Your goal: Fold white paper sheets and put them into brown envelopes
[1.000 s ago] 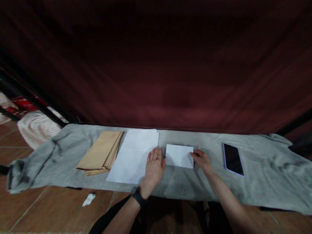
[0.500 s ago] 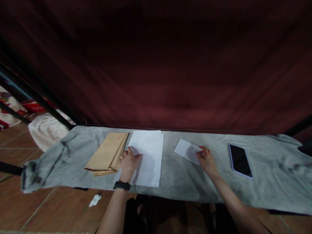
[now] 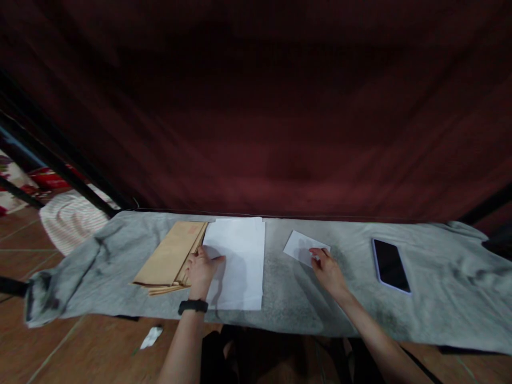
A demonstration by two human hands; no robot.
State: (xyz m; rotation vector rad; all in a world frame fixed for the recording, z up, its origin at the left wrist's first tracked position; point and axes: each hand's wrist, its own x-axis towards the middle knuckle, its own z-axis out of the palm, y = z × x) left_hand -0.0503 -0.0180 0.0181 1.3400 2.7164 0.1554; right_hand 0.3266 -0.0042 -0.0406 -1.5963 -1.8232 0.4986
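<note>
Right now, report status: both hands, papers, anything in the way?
Left hand open where brown envelopes meet white sheets. Right hand over small white paper, grip unclear. Phone right, blocking neither.

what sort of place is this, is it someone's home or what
Probably an indoor spot, perhaps in a home, though that is not certain. Dark red hanging fabric closes off the far side, soft grey cloth covers a long narrow surface, and below is a reddish-brown tiled floor.

A grey cloth carries brown envelopes; white sheets; a smaller paper — a phone.
</note>
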